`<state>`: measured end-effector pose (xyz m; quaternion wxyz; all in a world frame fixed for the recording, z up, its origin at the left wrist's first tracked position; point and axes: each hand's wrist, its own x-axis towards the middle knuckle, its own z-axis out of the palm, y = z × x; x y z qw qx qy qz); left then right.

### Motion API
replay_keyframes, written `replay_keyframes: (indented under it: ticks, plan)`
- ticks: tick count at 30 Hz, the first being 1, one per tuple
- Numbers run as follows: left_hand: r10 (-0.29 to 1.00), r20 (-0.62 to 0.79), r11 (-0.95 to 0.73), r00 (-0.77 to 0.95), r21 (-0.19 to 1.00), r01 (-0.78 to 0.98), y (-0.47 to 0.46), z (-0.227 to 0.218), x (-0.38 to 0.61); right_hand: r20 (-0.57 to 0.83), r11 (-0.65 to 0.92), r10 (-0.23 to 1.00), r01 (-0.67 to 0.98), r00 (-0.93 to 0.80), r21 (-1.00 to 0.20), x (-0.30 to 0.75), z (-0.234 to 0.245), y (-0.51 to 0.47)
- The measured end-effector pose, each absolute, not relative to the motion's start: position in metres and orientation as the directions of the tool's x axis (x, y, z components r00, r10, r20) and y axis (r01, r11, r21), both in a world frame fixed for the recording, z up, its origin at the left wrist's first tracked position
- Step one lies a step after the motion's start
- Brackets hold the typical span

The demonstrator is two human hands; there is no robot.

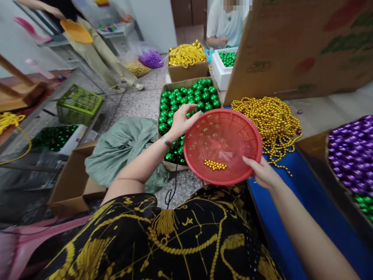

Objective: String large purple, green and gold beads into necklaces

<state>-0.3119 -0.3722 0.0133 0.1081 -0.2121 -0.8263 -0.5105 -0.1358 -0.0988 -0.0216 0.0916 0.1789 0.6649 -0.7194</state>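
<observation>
A round red plastic basket (198, 149) is tilted toward me over my lap. In the lower part of it lies a small cluster of gold beads (215, 165). My right hand (264, 171) grips the basket's right rim, thumb on the inside and fingers underneath. At the upper left rim is my left hand (183, 121), with its fingers stretched and apart from the thumb. Nothing shows between them; whether the thumb touches the rim I cannot tell. Behind that hand stands a box of large shiny green beads (189, 95).
Gold bead strings (269, 124) lie heaped on a blue surface (271, 206) at right, near purple beads (352, 155). Beyond are a box of yellow bead strings (186, 56) and a cardboard panel (291, 50). Left are a green sack (122, 147) and a person holding an orange basket (76, 32).
</observation>
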Motion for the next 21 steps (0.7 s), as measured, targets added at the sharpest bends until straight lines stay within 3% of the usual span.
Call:
replay_keyframes:
  ticks: [1, 3, 5, 6, 9, 15, 18, 21]
  plan:
    - [0.286, 0.463, 0.435, -0.839, 0.717, 0.544, -0.368, 0.015, -0.303, -0.373, -0.102, 0.111, 0.362, -0.921, -0.926, -0.137, -0.025, -0.099]
    - [0.546, 0.432, 0.44, -0.718, 0.582, 0.684, -0.356, 0.013, -0.284, -0.356, -0.109, 0.108, 0.345, -0.928, -0.932, -0.138, -0.03, -0.102]
    - [0.776, 0.235, 0.429, -0.585, 0.483, 0.763, -0.34, 0.004, -0.269, -0.344, -0.122, 0.105, 0.331, -0.933, -0.936, -0.138, -0.032, -0.106]
    - [0.83, 0.119, 0.449, -0.545, 0.438, 0.779, -0.332, -0.003, -0.263, -0.339, -0.127, 0.105, 0.325, -0.935, -0.937, -0.139, -0.032, -0.109]
    - [0.837, -0.082, 0.537, -0.541, 0.318, 0.782, -0.309, -0.027, -0.254, -0.323, -0.146, 0.117, 0.306, -0.939, -0.941, -0.139, -0.031, -0.115]
    - [0.859, -0.071, 0.506, -0.506, 0.255, 0.824, -0.291, -0.053, -0.249, -0.273, -0.182, 0.221, 0.235, -0.936, -0.955, -0.14, -0.029, -0.12]
    - [0.883, 0.02, 0.439, -0.468, 0.314, 0.842, -0.294, -0.039, -0.24, -0.25, -0.184, 0.252, 0.207, -0.935, -0.961, -0.141, -0.027, -0.114]
    - [0.818, 0.264, 0.391, -0.511, 0.395, 0.831, -0.311, -0.007, -0.242, -0.235, -0.204, 0.293, 0.18, -0.927, -0.962, -0.142, -0.027, -0.104]
